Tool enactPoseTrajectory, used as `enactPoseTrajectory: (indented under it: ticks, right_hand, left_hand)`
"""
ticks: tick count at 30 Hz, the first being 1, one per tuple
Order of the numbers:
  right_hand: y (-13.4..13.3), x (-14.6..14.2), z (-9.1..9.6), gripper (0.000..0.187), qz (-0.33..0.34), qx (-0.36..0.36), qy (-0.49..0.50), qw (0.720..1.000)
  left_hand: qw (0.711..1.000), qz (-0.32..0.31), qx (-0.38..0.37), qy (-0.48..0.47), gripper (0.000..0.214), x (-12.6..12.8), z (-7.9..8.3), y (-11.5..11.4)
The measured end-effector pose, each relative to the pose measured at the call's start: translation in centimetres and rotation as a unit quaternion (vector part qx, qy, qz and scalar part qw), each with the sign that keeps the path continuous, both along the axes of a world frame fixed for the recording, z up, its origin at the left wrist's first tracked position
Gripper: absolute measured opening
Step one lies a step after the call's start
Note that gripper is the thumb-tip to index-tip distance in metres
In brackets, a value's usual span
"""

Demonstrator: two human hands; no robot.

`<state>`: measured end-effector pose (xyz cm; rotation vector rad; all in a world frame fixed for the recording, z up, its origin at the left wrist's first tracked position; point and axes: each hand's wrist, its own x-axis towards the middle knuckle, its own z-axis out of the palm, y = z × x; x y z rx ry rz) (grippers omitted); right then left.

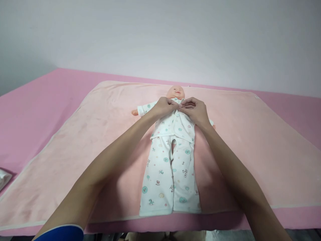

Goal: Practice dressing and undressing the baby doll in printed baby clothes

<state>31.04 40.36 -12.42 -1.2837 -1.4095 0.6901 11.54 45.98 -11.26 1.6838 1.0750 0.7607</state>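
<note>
A baby doll (175, 91) lies on its back, its head toward the far wall. It wears a white printed jacket (163, 126) and matching split-crotch trousers (160, 174). Both my hands meet at the upper chest, just below the doll's neck. My left hand (166, 105) pinches the jacket's front edge with its fingertips. From the other side my right hand (197, 109) pinches the same front opening, fingertips touching those of the left. A button (177, 114) shows just below my fingers. What lies exactly between the fingertips is hidden.
Under the doll a peach blanket (100, 134) with pale edging is spread over a pink-covered table (32, 110). A white cloth item (4, 177) lies at the left edge. Behind the table stands a pale wall (175, 36).
</note>
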Motion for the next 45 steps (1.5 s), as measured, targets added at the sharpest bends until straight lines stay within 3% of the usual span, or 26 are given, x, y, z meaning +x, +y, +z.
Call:
enactPoseTrajectory:
  ticks: [8,16,19,25,31,38,45]
  right_hand:
    - [0.3,0.3,-0.2,0.030,0.030,-0.009,-0.025,0.999]
    - [0.6,0.8,-0.6,0.028,0.018,0.032,-0.095,0.995]
    - [2.0,2.1,-0.5,0.033,-0.015,0.043,-0.142,0.989]
    - [5.2,4.2,0.0,0.020,0.016,-0.012,-0.201,0.979]
    - [5.7,2.9,-0.4,0.018,0.009,0.057,-0.102,0.993]
    - [6.3,1.2,-1.2,0.036,-0.005,0.014,-0.022,1.000]
    - [6.6,2.3,-1.4,0.041,0.060,-0.042,0.010,0.997]
  left_hand:
    - [0.998,-0.027,0.024,0.060,0.024,-0.5,0.7,0.2]
    - [0.992,-0.006,0.067,0.106,0.026,-0.9,0.4,0.5]
    - [0.987,0.011,0.116,0.113,0.017,-1.2,0.3,1.5]
    - [0.963,0.007,0.248,0.109,0.027,-0.5,-0.3,3.9]
    - [0.946,0.013,0.305,0.109,0.016,0.5,-1.1,4.2]
    - [0.970,0.006,0.243,0.017,0.022,0.6,-1.6,4.5]
    - [0.969,-0.003,0.246,0.000,0.023,0.7,-1.6,4.4]
